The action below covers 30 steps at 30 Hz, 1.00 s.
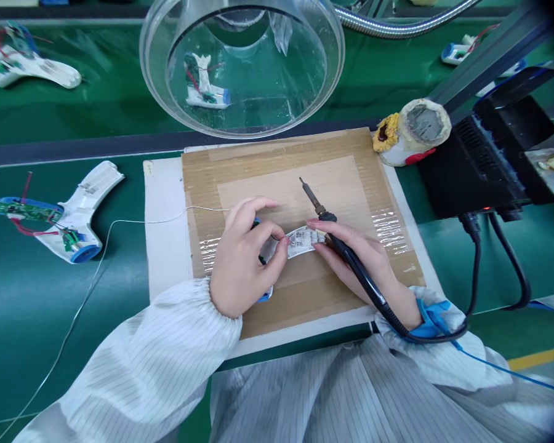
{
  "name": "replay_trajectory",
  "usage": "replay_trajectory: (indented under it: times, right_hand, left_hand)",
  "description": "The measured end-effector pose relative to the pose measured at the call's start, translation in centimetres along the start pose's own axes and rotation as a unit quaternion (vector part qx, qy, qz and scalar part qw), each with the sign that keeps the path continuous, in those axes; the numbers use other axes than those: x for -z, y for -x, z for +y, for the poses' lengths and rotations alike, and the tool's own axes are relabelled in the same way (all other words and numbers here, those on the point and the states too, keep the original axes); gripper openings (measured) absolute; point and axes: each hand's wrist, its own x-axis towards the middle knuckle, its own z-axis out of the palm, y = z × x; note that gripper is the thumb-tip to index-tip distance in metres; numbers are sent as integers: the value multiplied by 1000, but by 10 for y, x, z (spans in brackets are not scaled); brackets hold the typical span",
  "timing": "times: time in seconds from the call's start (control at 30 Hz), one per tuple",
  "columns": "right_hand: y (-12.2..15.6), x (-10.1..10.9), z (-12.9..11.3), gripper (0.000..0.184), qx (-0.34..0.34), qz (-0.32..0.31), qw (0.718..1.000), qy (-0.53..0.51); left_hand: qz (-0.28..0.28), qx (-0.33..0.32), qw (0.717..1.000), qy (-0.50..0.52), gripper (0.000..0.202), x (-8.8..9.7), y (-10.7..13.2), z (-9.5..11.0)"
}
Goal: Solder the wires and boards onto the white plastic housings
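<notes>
My left hand point(242, 258) is closed round a white and blue plastic device point(305, 241) lying on the taped cardboard mat point(351, 178), with a thin solder wire point(133, 223) running off to the left from under its fingers. My right hand point(351, 258) grips a black soldering iron point(325, 215) like a pen. Its metal tip points up and away, above the device, touching nothing. The iron's black cable runs back over my right wrist, which wears a blue strap point(431, 317).
A clear round fume hood point(242, 64) hangs over the green belt point(111, 98). Open white device halves lie at the left point(74, 221), the far left point(28, 64) and the far right point(461, 52). A tip-cleaning sponge holder point(413, 132) and a black soldering station point(493, 154) stand at the right.
</notes>
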Motion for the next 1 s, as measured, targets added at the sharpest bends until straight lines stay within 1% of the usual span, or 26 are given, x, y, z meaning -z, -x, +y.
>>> replay_trajectory:
  times: [0.07, 0.2, 0.27, 0.3, 0.57, 0.67, 0.8, 0.93, 1.0]
  right_hand:
    - [2, 2, -2, 39, -8, 18, 1000, -16]
    - [9, 11, -6, 23, -25, 131, 990, -46]
    - [11, 14, -8, 24, -22, 169, 983, -65]
    - [12, 16, -8, 25, -17, 177, 981, -74]
    - [10, 14, -7, 21, 12, 138, 986, -94]
    - [11, 14, -6, 20, 10, 141, 986, -94]
    - [10, 13, -5, 21, 9, 162, 982, -99]
    - [10, 11, -4, 19, 12, 154, 983, -102]
    - [11, 12, -4, 20, 0, 162, 982, -99]
  left_hand:
    - [5, -1, 1000, -4, 14, -2, 0, 0]
    - [-18, 12, 1000, 1, 14, 1, 1, -2]
    - [-26, 17, 999, 10, 15, 3, 1, -3]
    - [-28, 18, 999, 14, 15, 4, 1, -3]
    - [-40, 23, 999, 18, 14, 5, 0, -3]
    - [-39, 23, 999, 19, 13, 5, 0, -4]
    - [-41, 25, 999, 21, 13, 6, 0, -3]
    - [-38, 25, 999, 20, 13, 5, 0, -3]
    - [-40, 29, 999, 18, 14, 5, 0, -3]
